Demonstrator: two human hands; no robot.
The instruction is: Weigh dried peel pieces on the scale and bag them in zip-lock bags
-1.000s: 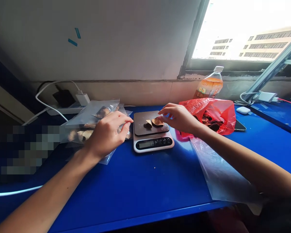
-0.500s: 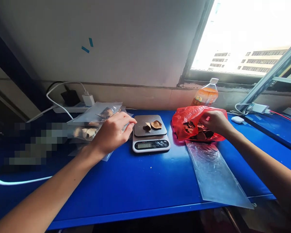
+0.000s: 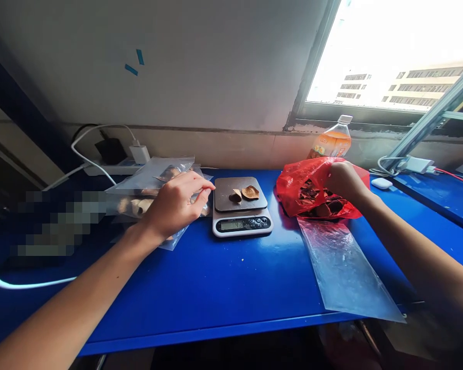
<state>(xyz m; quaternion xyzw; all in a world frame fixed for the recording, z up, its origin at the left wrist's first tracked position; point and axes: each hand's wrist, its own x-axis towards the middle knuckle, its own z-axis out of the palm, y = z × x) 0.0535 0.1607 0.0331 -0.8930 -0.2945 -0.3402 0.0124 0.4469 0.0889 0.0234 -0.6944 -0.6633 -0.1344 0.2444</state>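
My left hand [image 3: 181, 198] hovers just left of a white kitchen scale [image 3: 243, 227]. Its thumb and index fingertip come together near the edge of the metal plate, and nothing shows between them. Two dried brown slices lie on that plate, a small curled slice [image 3: 236, 196] and a flatter slice [image 3: 250, 192]. The display is lit, with digits hard to read. At the right, my right hand [image 3: 343, 180] reaches into an open red plastic bag [image 3: 293, 172] holding many dark dried slices [image 3: 312, 195]. Its fingers are hidden by the hand and bag.
Clear bags [image 3: 150, 177] with pale dried pieces lie under and behind my left hand. A flat clear bag [image 3: 351, 272] reaches the table's front edge. An orange drink bottle [image 3: 334, 141] stands behind the red bag. A white earbud case [image 3: 381, 183] and chargers [image 3: 140, 154] sit farther back.
The view has shifted slightly. My right hand has moved a little within the red bag, whose mouth has changed shape. My left hand stays beside the scale.
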